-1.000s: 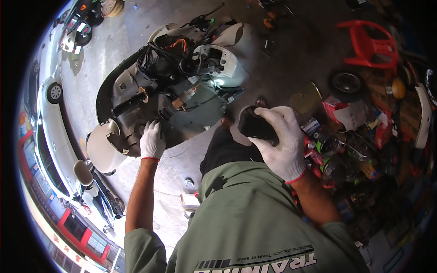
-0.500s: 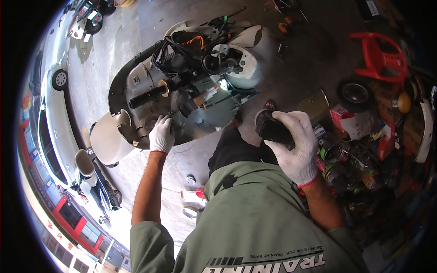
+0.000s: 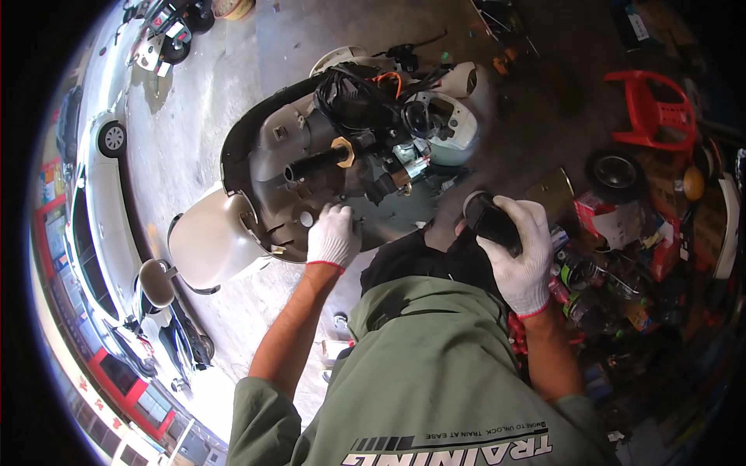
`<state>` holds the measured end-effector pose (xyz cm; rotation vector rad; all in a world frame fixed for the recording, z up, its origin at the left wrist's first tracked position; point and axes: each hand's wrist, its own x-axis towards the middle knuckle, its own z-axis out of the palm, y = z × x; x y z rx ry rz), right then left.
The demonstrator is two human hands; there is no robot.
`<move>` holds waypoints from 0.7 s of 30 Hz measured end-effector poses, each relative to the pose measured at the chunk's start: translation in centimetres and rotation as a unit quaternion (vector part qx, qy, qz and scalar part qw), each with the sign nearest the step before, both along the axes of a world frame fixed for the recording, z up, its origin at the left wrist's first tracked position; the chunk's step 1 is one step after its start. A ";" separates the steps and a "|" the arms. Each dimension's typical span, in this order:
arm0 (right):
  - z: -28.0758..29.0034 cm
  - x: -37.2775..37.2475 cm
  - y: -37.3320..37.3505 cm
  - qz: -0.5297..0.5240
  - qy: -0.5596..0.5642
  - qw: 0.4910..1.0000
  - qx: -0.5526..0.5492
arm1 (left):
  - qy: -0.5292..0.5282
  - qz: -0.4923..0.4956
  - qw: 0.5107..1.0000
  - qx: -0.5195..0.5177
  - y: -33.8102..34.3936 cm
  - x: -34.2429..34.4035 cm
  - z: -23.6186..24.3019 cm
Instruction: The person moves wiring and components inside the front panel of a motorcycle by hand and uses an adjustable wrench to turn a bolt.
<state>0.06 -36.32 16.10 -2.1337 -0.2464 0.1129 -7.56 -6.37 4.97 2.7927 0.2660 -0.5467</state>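
My gloved left hand [image 3: 334, 234] rests on the grey-brown inner plastic body panel [image 3: 276, 186], beside a round silver fitting [image 3: 307, 219], its fingers slightly bent and holding nothing visible. In my gloved right hand [image 3: 522, 256] is a black curved part [image 3: 487, 219], gripped between thumb and fingers at my right front. The dismantled scooter body lies ahead of me, with coiled black cables [image 3: 342, 101], a black tube with a brass-coloured nut [image 3: 342, 151] and a pale housing [image 3: 447, 124] on it. A beige rounded panel [image 3: 210, 241] sits at its left end.
A white car [image 3: 101, 248] and parked two-wheelers [image 3: 167, 35] stand on the left. At the right are a red plastic chair [image 3: 653, 113], a loose wheel [image 3: 614, 175], a gold tray [image 3: 553, 182] and a crowded heap of boxes, bottles and parts.
The view has shifted, moving the scooter body rightward and downward in it. My left hand has moved rightward along the panel to beside the round fitting; my right hand keeps hold of the black part.
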 end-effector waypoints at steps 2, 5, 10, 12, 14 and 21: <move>0.5 -0.4 0.2 -0.010 -0.002 1.000 0.000 | 0.017 0.013 1.000 -0.020 -0.7 0.4 0.7; 1.1 -1.1 0.1 -0.005 0.014 1.000 0.001 | 0.020 -0.007 0.999 -0.033 -1.5 0.7 1.6; 0.7 -1.3 -0.3 0.033 0.015 0.999 0.029 | 0.013 -0.047 0.997 -0.065 -3.3 2.2 4.2; 0.4 -1.0 -0.5 0.051 0.017 0.998 0.033 | 0.090 -0.035 0.995 -0.030 -4.1 3.0 4.6; -0.6 -0.9 -0.6 0.054 0.003 0.997 0.049 | 0.085 -0.018 0.995 -0.049 -4.5 3.0 5.2; -2.6 -1.7 -0.4 0.080 -0.015 0.996 0.019 | 0.038 -0.042 0.998 -0.024 -2.4 1.4 3.1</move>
